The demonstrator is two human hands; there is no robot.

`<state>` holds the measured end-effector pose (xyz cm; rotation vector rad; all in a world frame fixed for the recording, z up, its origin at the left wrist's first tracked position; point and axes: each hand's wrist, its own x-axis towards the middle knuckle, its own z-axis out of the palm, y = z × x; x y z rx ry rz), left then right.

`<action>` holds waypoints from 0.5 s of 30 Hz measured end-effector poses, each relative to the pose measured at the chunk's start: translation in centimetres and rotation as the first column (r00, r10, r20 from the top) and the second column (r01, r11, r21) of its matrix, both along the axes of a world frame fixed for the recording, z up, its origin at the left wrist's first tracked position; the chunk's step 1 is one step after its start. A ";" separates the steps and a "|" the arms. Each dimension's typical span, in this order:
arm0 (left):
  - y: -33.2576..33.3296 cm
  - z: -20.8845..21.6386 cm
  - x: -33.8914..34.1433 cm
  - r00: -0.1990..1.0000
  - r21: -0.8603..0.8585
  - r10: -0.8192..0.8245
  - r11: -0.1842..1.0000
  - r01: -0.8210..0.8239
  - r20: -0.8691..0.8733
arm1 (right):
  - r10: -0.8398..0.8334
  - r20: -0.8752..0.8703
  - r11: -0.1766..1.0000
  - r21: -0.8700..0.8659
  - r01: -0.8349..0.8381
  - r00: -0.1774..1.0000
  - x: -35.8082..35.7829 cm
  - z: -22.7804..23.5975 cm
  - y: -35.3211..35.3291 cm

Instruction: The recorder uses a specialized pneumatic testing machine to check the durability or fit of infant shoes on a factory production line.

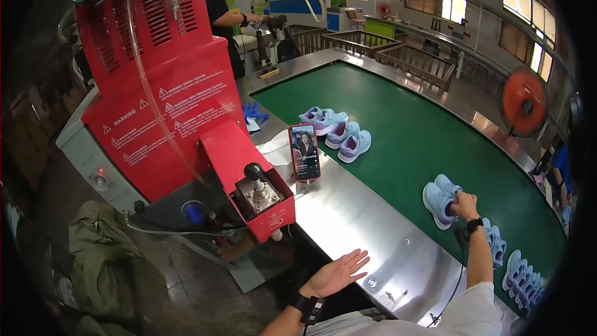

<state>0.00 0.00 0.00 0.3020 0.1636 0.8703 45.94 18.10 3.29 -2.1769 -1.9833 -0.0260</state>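
My right hand (464, 206) reaches over the green belt, its fingers closed at the opening of a pair of light blue sneakers (437, 205). The two shoes stand side by side, and the fingertips are partly hidden in them. My left hand (336, 274) hovers over the near edge of the metal border (354, 218), palm up, fingers spread and holding nothing. Farther along the belt, more light blue sneakers with lilac linings (354, 145) stand in a group. To the right of my right forearm are other light blue sneakers (521, 279) in a row.
A red machine (168, 99) with a black-knobbed arm (254, 173) stands at the left. A phone (304, 152) is propped on the border beside white cloth (273, 151). The green belt (385, 112) runs diagonally. Another person (222, 18) works at the back; an orange fan (523, 101) stands right.
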 end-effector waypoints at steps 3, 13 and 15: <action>0.5 -0.1 -0.4 0.999 0.053 -0.003 0.999 0.001 0.048 | 0.099 -0.002 0.992 0.084 -0.098 0.995 0.4 1.4 -3.6; -0.2 0.8 1.2 0.999 0.031 -0.025 0.999 0.026 -0.019 | -0.132 -0.123 0.991 0.000 0.133 0.984 1.4 2.8 -5.6; -0.4 1.5 1.0 0.997 -0.004 -0.029 1.000 0.028 -0.076 | -0.069 -0.126 0.997 0.036 0.074 0.990 -1.4 4.5 -6.6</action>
